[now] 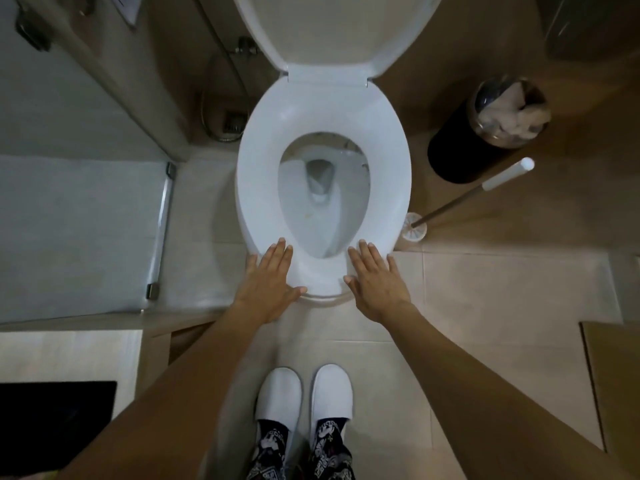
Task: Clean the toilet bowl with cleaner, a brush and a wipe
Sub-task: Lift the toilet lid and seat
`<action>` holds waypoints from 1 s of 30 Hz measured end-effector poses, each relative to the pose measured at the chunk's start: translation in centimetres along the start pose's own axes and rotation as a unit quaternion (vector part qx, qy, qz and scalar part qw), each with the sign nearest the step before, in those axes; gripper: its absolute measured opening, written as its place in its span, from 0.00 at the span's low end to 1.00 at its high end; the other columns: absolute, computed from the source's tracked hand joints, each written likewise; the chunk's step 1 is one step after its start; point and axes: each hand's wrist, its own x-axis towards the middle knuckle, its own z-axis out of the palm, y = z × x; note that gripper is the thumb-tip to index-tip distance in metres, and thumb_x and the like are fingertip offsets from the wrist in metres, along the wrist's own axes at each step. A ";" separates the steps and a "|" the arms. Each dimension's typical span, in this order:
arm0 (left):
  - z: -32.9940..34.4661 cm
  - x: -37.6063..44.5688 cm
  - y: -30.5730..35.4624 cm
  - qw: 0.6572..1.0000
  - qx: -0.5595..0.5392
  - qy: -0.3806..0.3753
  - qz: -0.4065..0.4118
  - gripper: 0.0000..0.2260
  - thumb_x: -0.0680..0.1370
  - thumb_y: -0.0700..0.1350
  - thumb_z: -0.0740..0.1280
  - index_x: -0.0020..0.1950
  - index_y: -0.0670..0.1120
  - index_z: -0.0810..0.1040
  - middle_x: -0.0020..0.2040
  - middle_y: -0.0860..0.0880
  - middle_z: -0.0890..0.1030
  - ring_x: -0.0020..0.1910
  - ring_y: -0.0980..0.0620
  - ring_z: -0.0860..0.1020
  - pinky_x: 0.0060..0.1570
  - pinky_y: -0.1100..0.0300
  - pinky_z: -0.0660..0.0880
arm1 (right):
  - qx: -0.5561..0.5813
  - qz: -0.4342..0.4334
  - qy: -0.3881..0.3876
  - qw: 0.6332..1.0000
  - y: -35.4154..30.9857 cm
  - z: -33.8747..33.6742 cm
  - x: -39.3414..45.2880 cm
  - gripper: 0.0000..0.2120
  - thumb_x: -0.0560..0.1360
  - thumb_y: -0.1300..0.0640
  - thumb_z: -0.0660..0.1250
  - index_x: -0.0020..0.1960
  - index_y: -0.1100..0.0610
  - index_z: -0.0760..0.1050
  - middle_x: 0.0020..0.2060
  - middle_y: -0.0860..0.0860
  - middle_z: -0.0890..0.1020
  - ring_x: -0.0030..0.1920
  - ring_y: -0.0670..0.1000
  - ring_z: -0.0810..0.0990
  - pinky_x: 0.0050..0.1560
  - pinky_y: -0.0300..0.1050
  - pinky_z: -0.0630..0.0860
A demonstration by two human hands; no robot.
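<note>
Nearest to me, at 6 o'clock, are my 2 white slippers (304, 393) on the tiled floor (485, 323). Just past them my left hand (268, 284) and right hand (375, 284) lie flat over the front edge of the toilet seat (323, 109), the left one at 7 o'clock of the seat's hole and the right one at 5 o'clock. The fingers of both hands are straight, a little apart, and hold nothing.

The seat is down and the lid (332, 26) is up at 12 o'clock. The toilet bowl (322, 188) sits in the middle, with water at the bottom.

I think the step now is to lift the seat so I can reach the rim. To do it well, I would hook my fingers under the front edge and lift slowly, so it rests on the lid and does not bang.

The brush (467, 199) stands at 3 o'clock, just beside the bowl, its white handle leaning away. Behind it, at 2 o'clock, is a black bin (460, 150). I cannot see any cleaner or wipe.
</note>
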 end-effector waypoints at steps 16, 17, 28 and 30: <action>4.6 1.6 -0.6 0.970 0.192 0.147 0.005 0.47 0.74 0.68 0.54 0.75 0.37 0.35 0.78 0.41 0.47 0.77 0.44 0.48 0.72 0.43 0.54 | -0.067 -0.029 0.094 0.993 0.0 4.2 0.3 0.40 0.78 0.44 0.61 0.79 0.59 0.43 0.78 0.58 0.46 0.78 0.57 0.44 0.74 0.55 0.42; 4.7 1.7 -0.7 0.965 0.208 0.158 0.006 0.46 0.73 0.68 0.54 0.74 0.37 0.36 0.78 0.40 0.48 0.77 0.44 0.49 0.72 0.43 0.54 | -0.076 -0.029 0.107 0.991 -0.1 4.4 0.4 0.40 0.77 0.45 0.63 0.78 0.60 0.46 0.78 0.58 0.48 0.78 0.58 0.47 0.74 0.56 0.43; 6.1 2.5 -1.6 0.907 0.327 0.249 0.092 0.38 0.77 0.60 0.48 0.75 0.33 0.45 0.76 0.38 0.59 0.75 0.42 0.58 0.69 0.36 0.48 | -0.201 -0.054 0.200 0.957 1.5 6.5 1.1 0.42 0.72 0.42 0.68 0.76 0.60 0.54 0.75 0.62 0.61 0.75 0.60 0.60 0.72 0.61 0.50; 6.1 2.5 -1.7 0.902 0.328 0.261 0.104 0.37 0.77 0.60 0.49 0.75 0.33 0.47 0.75 0.38 0.61 0.75 0.42 0.59 0.69 0.36 0.50 | -0.208 -0.058 0.212 0.953 1.7 6.7 1.2 0.42 0.73 0.42 0.68 0.76 0.59 0.51 0.75 0.62 0.60 0.75 0.61 0.60 0.72 0.62 0.49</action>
